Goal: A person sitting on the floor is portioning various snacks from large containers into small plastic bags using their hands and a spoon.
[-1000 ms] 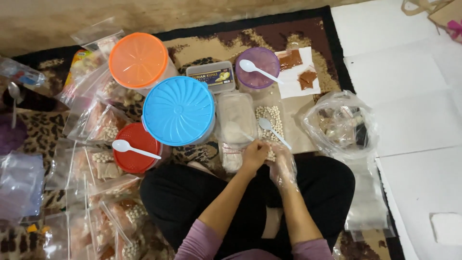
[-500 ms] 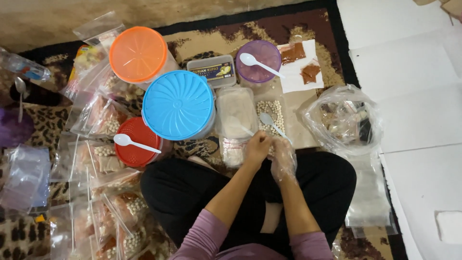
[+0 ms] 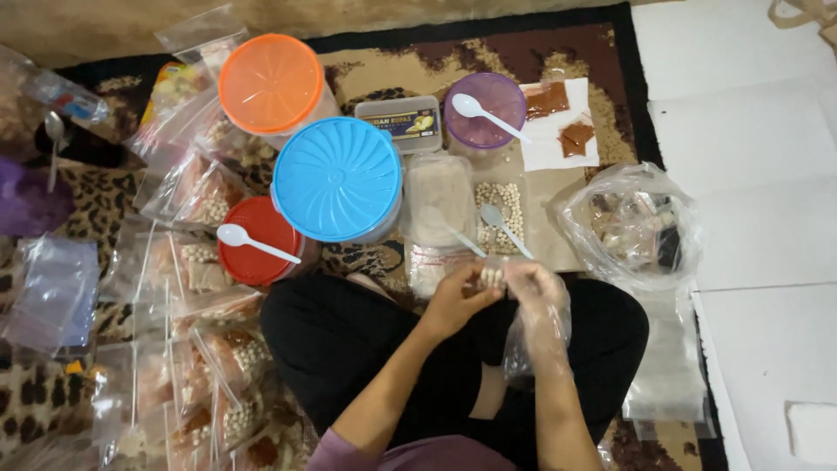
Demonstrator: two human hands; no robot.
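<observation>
Sitting cross-legged at the lower centre of the frame, the person holds a small clear zip bag of pale round beads between both hands, just below the open containers. The left hand pinches the bag's left edge with narrow fingers; the right hand, sheathed in a loose clear plastic glove, grips the right edge, fingers curled close.

Open room is scarce. Directly above the hands sit two clear rectangular tubs side by side: one of pale powder, one of white beads, each with a white spoon in it. To the upper left crowd three round lids: blue lid, orange lid, red lid, the red one carrying a white spoon. A purple-lidded tub with a fourth white spoon stands at upper centre, beside a white sheet bearing two brown sachets. Filled zip bags pile along the left edge, too overlapped to count. A large crumpled clear bag sits right of the hands; beyond it the white floor panels lie bare.
</observation>
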